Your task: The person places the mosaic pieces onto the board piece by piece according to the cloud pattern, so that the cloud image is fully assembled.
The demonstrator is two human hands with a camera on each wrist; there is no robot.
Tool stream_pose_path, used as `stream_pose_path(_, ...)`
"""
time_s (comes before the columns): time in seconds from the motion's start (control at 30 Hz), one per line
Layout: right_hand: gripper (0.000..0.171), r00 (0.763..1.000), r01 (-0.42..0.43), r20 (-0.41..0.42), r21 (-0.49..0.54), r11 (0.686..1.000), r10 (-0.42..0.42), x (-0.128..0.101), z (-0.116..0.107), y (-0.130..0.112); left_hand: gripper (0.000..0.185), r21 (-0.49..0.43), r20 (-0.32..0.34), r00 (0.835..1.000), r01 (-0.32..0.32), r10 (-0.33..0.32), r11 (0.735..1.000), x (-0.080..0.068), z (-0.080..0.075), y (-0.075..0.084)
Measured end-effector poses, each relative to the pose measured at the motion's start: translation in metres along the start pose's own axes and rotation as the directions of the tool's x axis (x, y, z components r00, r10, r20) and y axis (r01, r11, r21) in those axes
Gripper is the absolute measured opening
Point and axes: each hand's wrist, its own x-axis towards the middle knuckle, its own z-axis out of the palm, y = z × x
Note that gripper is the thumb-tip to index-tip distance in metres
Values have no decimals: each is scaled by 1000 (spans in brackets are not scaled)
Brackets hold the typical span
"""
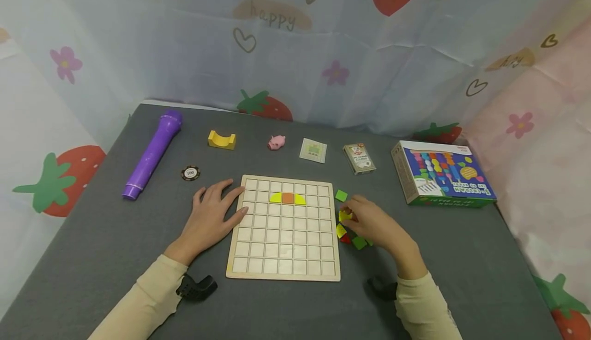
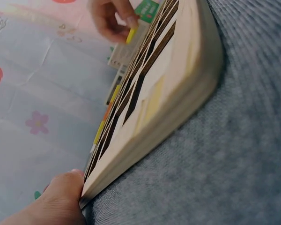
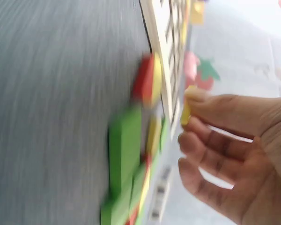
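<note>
A light wooden grid board (image 1: 286, 253) lies on the dark table. On its upper rows sit an orange square (image 1: 288, 198) and two yellow pieces with curved edges, one on either side. My left hand (image 1: 210, 219) rests at the board's left edge, fingers spread, with thumb and fingertips on the rim. To the right of the board, my right hand (image 1: 375, 222) pinches a small yellow tile (image 3: 186, 111) between thumb and index finger, raised over the loose pieces. Beside it lie green tiles (image 1: 359, 242), a yellow piece (image 1: 340, 231) and a red piece (image 1: 345, 239), partly hidden by the hand.
Along the back are a purple microphone (image 1: 154, 155), a yellow arch block (image 1: 221, 141), a pink pig figure (image 1: 276, 142), a pale square card (image 1: 313, 150) and a card box (image 1: 359, 158). A black-and-white chip (image 1: 191, 173) lies left; a colourful game box (image 1: 445, 173) stands right.
</note>
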Motion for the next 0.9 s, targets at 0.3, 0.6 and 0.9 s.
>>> stream_pose_path(0.3, 28, 996, 77, 49, 20, 997, -77, 34, 11, -30, 52, -9, -8, 1000, 2, -2, 1000, 0, 0, -2)
stream_pose_path(0.6, 30, 996, 52, 72, 9, 999, -53, 46, 17, -37, 51, -13, -13, 1000, 2, -2, 1000, 0, 0, 0)
stream_pose_path(0.9, 21, 998, 9, 65, 38, 999, -12, 45, 16, -36, 51, -1, -21, 1000, -1, 1, 1000, 0, 0, 0)
